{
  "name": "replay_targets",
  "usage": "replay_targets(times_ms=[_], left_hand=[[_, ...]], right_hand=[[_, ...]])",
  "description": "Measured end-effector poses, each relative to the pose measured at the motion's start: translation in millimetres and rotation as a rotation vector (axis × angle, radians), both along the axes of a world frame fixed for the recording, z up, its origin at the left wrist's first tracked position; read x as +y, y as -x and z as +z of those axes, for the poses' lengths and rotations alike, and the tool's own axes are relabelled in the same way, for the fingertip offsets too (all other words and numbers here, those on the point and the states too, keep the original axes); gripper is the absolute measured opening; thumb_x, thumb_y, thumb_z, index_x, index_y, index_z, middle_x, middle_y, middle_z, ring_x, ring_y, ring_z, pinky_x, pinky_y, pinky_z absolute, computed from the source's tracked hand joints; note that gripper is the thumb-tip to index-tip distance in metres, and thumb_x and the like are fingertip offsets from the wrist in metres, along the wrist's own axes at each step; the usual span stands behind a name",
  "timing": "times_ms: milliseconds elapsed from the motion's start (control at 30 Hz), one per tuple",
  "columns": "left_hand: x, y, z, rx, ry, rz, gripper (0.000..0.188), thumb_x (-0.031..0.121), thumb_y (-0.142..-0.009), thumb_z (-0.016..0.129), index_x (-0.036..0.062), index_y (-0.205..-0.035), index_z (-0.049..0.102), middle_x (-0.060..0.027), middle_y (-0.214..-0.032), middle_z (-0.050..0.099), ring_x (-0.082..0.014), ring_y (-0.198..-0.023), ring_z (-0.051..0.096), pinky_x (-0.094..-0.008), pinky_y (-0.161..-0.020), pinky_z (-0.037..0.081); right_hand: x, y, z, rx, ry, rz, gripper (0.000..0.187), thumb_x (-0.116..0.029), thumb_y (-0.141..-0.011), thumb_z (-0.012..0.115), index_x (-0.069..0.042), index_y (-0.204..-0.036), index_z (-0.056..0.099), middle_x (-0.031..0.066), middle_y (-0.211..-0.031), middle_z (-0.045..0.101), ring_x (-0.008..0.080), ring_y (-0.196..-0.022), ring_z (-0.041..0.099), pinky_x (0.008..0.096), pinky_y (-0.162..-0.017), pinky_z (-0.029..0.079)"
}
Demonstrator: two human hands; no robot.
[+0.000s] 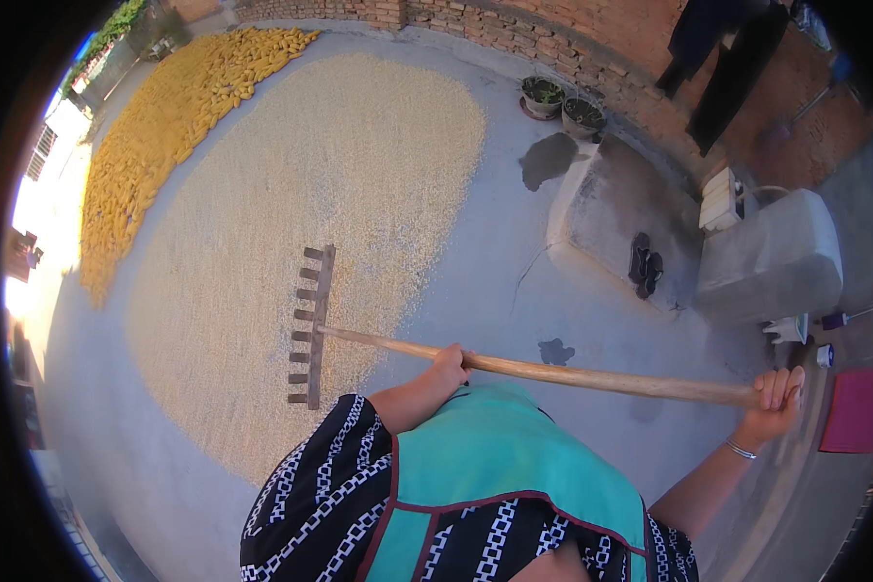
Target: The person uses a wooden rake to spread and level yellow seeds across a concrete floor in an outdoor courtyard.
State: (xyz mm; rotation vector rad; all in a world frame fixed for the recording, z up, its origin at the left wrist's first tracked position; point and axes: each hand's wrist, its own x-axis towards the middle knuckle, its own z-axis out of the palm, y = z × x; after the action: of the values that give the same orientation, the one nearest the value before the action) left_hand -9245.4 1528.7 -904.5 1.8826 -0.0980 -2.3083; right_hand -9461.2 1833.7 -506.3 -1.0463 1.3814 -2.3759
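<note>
A long-handled wooden rake [553,373] lies across in front of my body, its toothed head [316,325] to the left. My left hand [450,365] is closed around the middle of the pole. Near the pole's right end, my right hand [778,398] grips it, with a bracelet on that wrist. The rake head is over a wide, thin spread of pale yellow grain [291,175], its blunt teeth pointing left. From this view I cannot tell how firmly the teeth press into the grain.
Corn cobs [165,126] are heaped beyond the grain at far left. Two potted plants [563,105] stand by the brick wall [524,39]. To the right are a raised concrete slab [616,213] with dark shoes [644,265], a pale block-like basin [776,257] and a red mat [858,411].
</note>
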Motion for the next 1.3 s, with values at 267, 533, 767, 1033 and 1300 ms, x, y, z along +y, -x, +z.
replay_targets(times_ms=[267,533,767,1033,1300], left_hand=[[-122,89,69,0.207,0.071,0.432,0.013,0.004,-0.073,0.046,0.003,-0.084,0.039,-0.0102,-0.077,0.043,-0.0237,-0.072,0.047,-0.0358,-0.066,0.042],[-227,191,97,0.312,0.269,0.399,0.008,0.009,-0.075,0.045,0.0044,-0.079,0.039,-0.0072,-0.071,0.042,-0.018,-0.062,0.045,-0.031,-0.059,0.042],[-280,325,53,0.033,0.447,0.386,0.009,0.004,-0.073,0.048,0.0037,-0.078,0.041,-0.006,-0.063,0.043,-0.0174,-0.049,0.044,-0.0306,-0.045,0.04],[-307,480,-20,-0.098,0.293,0.227,0.008,0.005,-0.073,0.052,0.0029,-0.078,0.046,-0.0066,-0.062,0.044,-0.016,-0.049,0.046,-0.0299,-0.044,0.041],[-357,589,-43,-0.262,0.184,0.04,0.007,0.005,-0.071,0.053,0.0002,-0.072,0.048,-0.0074,-0.059,0.047,-0.0157,-0.046,0.047,-0.0285,-0.04,0.042]], right_hand=[[-22,84,-55,-0.178,0.017,-0.449,0.009,-0.014,-0.08,0.044,-0.007,-0.084,0.041,0.0017,-0.068,0.043,0.013,-0.066,0.044,0.028,-0.068,0.039],[-21,197,-197,-0.641,-0.948,-0.609,0.006,-0.011,-0.074,0.047,-0.005,-0.072,0.049,0.003,-0.068,0.047,0.0128,-0.062,0.049,0.0254,-0.051,0.041],[-159,290,-283,-0.093,-1.442,-0.023,0.032,-0.019,-0.08,0.043,0.0,-0.056,0.053,0.0052,-0.043,0.046,0.0128,-0.037,0.044,0.0281,-0.042,0.037],[-200,396,-285,-0.048,-1.504,0.075,0.04,-0.025,-0.084,0.039,0.0,-0.056,0.053,0.0048,-0.043,0.047,0.0124,-0.039,0.045,0.0273,-0.043,0.037],[-281,456,-241,-0.219,-1.601,0.042,0.041,-0.026,-0.083,0.039,0.0,-0.055,0.053,0.0048,-0.042,0.047,0.0108,-0.033,0.043,0.0256,-0.035,0.035]])
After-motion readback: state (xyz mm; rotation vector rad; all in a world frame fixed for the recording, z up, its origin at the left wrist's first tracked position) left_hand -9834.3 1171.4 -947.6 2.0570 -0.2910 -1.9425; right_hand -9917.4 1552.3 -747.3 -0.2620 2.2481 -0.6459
